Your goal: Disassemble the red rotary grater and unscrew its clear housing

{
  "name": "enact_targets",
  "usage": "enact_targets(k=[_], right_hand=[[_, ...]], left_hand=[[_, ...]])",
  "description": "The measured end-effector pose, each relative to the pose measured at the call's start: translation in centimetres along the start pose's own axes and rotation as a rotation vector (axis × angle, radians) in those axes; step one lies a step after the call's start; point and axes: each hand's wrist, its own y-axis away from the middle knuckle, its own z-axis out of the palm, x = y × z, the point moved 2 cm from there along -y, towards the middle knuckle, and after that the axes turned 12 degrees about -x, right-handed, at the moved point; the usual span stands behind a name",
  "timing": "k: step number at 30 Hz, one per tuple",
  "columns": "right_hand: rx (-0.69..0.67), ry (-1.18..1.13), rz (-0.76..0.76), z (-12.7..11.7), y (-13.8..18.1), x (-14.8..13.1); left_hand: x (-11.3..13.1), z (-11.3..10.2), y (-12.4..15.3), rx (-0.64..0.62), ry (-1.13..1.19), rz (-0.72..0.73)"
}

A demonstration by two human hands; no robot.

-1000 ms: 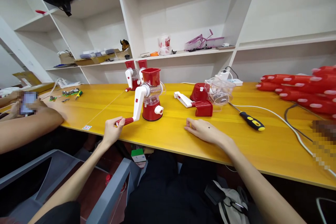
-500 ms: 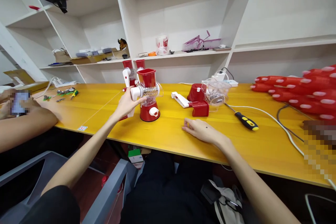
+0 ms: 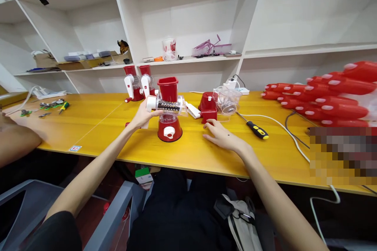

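Observation:
A red and white rotary grater (image 3: pixel 168 111) stands on the yellow table (image 3: pixel 188 149) in front of me. My left hand (image 3: pixel 143 114) grips its white crank hub at the drum's left side. My right hand (image 3: pixel 219 136) rests on the table just right of the grater, fingers loosely spread, holding nothing. Right behind that hand lies a dismantled grater (image 3: pixel 216 105) with a red base, a clear drum housing and a white handle.
Two more assembled graters (image 3: pixel 137 82) stand at the back by the shelf. A yellow-and-black screwdriver (image 3: pixel 255 128) and a white cable (image 3: pixel 290 135) lie to the right, beside a stack of red parts (image 3: pixel 321 94). Another person's arm (image 3: pixel 14 141) rests at the left edge.
My left hand left the crank's red knob and now holds the hub at the drum. The grater has shifted a little toward my right hand, which stayed on the table.

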Motion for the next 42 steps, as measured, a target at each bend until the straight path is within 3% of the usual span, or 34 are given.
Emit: enact_targets(k=[5, 10, 13, 20, 25, 28, 33, 42], right_hand=[[0.006, -0.101, -0.053, -0.2, 0.0, -0.1], [0.231, -0.276, -0.060, -2.1, 0.2, -1.3], [0.272, -0.364, -0.108, -3.0, 0.8, -1.9], [0.336, -0.504, -0.223, -4.5, 2.7, -3.3], [0.330, -0.486, -0.249, -2.9, 1.5, -4.7], [0.376, -0.476, -0.216, -2.3, 0.8, -4.8], [0.499, -0.471, -0.139, -2.9, 1.1, -4.7], [0.529, -0.635, -0.155, -2.6, 1.7, -5.4]], left_hand=[[0.5, 3.7, -1.4, -0.061, 0.087, 0.056], [1.1, 6.6, -1.9, -0.101, 0.157, 0.079], [1.4, 7.5, -1.8, -0.099, 0.177, 0.103], [1.2, 7.9, -0.6, -0.078, 0.151, 0.086], [0.6, 7.8, 1.2, 0.034, 0.185, 0.005], [0.5, 7.9, 1.4, 0.001, 0.180, -0.055], [1.1, 7.8, 1.3, 0.006, -0.033, -0.004], [2.9, 7.5, 2.1, -0.050, -0.068, -0.036]])
